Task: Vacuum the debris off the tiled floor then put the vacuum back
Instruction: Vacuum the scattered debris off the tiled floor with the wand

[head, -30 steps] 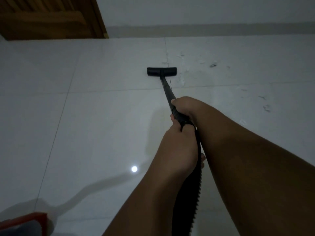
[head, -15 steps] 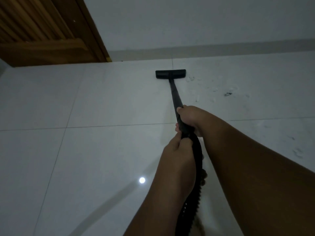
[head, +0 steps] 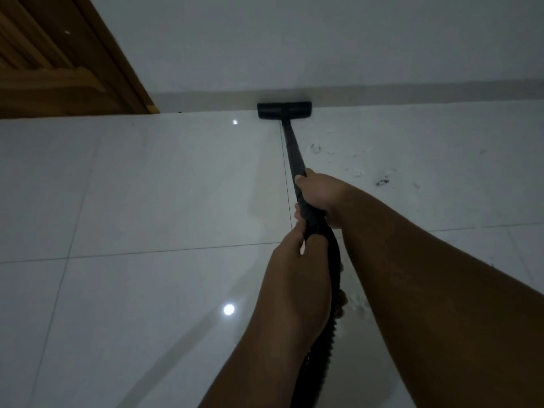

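2 bare hands hold the black vacuum wand [head: 291, 148] in the head view, 1 behind the other. The right hand [head: 322, 195] is in front: its fingers [head: 298, 214] are clamped round the wand, curling under it and showing on its left side, thumb on top. The left hand [head: 297, 260] sits just behind, touching the right, its fingers clamped where the stiff wand meets the ribbed hose [head: 332, 319]; its fingertips are hidden. The hose runs down between the 2 forearms and out of the bottom edge.

The wand slopes away to the flat black floor head [head: 284, 110], which lies on the white tiled floor [head: 147, 195] right against the pale skirting [head: 412, 91] at the foot of the white wall [head: 294, 39]. A grout line [head: 287, 184] runs beside the wand, from the head towards the hands.

The debris [head: 382, 182] lies right of the wand: a scatter of small pale scraps and 1 dark fleck on the tile, apart from the floor head. A few more pale bits show just beside the hose, near the right forearm.

A brown wooden door [head: 59, 69] fills the upper left corner, its frame meeting the floor left of the floor head. 2 bright spots of light [head: 229, 309] glint on the glossy tiles, 1 near the left forearm and 1 just left of the floor head.
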